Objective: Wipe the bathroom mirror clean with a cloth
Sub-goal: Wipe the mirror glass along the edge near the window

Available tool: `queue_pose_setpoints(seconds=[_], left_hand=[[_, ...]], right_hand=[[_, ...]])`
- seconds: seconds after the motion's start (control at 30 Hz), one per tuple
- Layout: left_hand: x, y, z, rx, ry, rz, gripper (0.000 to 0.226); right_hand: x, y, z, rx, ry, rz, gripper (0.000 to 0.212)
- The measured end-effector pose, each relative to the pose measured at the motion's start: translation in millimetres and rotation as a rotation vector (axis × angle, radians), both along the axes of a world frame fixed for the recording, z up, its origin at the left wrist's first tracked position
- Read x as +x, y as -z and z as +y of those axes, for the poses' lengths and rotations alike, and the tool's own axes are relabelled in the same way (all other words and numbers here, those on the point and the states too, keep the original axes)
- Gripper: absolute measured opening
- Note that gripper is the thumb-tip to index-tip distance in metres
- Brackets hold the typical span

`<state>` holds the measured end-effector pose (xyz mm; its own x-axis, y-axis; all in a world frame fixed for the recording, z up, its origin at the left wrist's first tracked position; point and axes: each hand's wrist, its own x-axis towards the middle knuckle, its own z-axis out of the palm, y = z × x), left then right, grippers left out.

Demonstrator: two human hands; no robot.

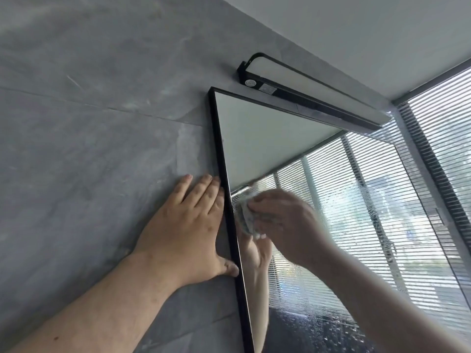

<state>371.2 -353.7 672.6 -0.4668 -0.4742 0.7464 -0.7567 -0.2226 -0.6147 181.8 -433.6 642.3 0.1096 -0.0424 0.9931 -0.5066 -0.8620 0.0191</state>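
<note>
Gripping the cloth (246, 215), the right hand (285, 220) presses it against the mirror (260, 138).

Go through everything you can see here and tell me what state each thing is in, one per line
mirror: wall-mounted, wet droplets across its lower right, top part clear
cloth: bunched, pressed against the glass near the left frame edge
right hand: grips the cloth, motion-blurred
left hand: flat on the grey wall, fingers straight, thumb touching the mirror frame
light bar: looks unlit
blinds: lowered, slats partly open

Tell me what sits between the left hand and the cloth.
In the head view, only the mirror's black frame separates the left hand on the wall from the cloth gripped by the right hand.
</note>
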Motion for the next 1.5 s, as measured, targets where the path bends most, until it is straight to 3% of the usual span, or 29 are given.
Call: queue_pose_setpoints(seconds=[0.2,0.7,1.1,1.2,1.33,1.43,1.5], left_hand=[[-2.1,-0.4,-1.0,0.01,0.011,0.022,0.137],[-0.3,-2.1,0.5,0.057,-0.056,-0.002,0.137],[-2.9,-2.6,0.9,0.023,-0.036,0.014,0.137],[-3.0,-7.7,3.0,0.044,-0.061,0.009,0.136],[-3.8,-32.7,7.1,-0.024,0.072,-0.04,0.113],[-4.4,-60.1,15.0,-0.01,-0.116,0.02,0.138],[0.0,-75.7,11.6,-0.02,-0.2,0.04,0.141]], right_hand=[[-7.3,60.3,-5.8,-0.036,0.032,0.11,0.027],[13.2,-97.1,2.3,-0.011,-0.004,-0.035,0.032],[-2.7,20.8,-5.6,0.006,0.018,0.086,0.038],[-2.6,20.0,-3.8,0.022,0.019,0.097,0.039],[2.2,-3.5,-0.8,0.018,0.023,0.085,0.04],[5.5,-30.2,1.4,0.011,0.021,0.063,0.04],[5.8,-50.0,2.3,0.008,0.027,0.07,0.038]])
